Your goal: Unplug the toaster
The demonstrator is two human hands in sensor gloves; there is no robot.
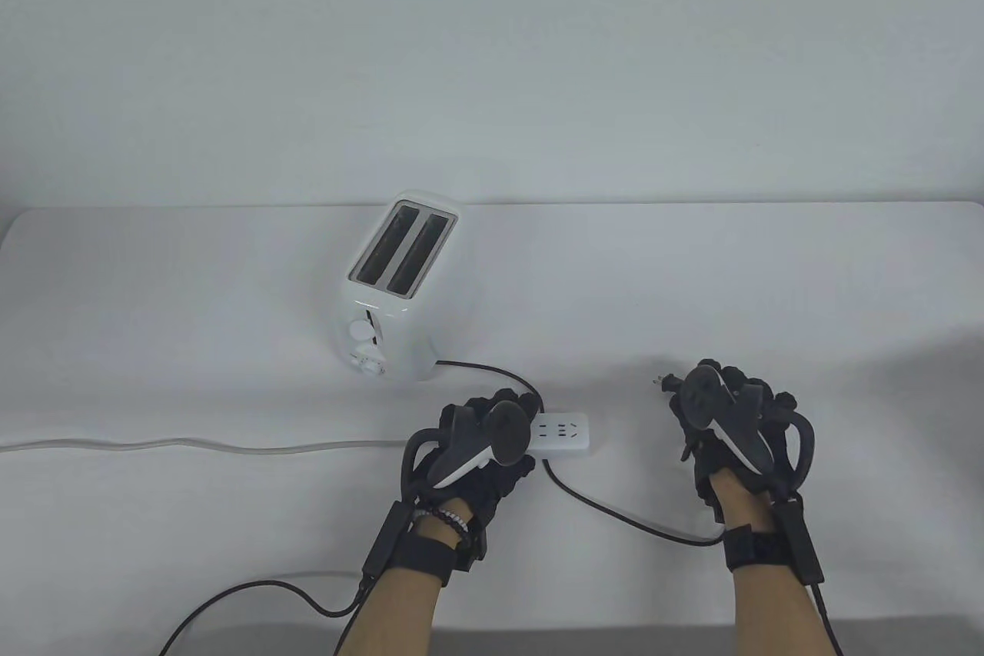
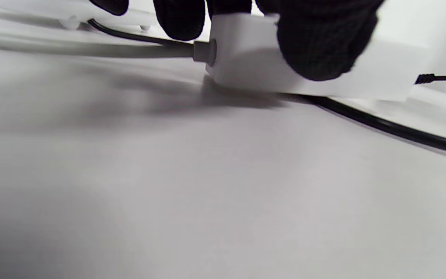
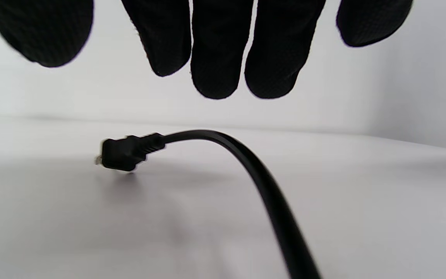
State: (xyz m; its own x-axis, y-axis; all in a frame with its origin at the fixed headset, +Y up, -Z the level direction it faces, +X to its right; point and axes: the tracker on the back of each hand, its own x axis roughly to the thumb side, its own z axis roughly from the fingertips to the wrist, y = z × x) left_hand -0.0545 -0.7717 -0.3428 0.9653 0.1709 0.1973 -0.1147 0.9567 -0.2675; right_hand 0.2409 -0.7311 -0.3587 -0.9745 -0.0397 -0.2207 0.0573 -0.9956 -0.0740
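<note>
The white toaster [image 1: 400, 287] stands upright at the table's middle. Its black cord [image 1: 615, 514] runs behind my left hand, passes under the white power strip [image 1: 565, 434] and curves right to my right hand. The black plug [image 1: 659, 381] lies on the table, out of the strip; it also shows in the right wrist view [image 3: 124, 154]. My right hand [image 1: 684, 394] hovers just above the plug with fingers [image 3: 219, 46] spread, holding nothing. My left hand [image 1: 523, 410] grips the strip's left end; in the left wrist view its fingers [image 2: 319, 42] lie over the strip [image 2: 246, 58].
The strip's grey cable [image 1: 192, 446] runs left off the table and shows in the left wrist view [image 2: 91, 48]. A black glove cable [image 1: 246, 594] loops near the front edge at the left. A white wall stands behind the table.
</note>
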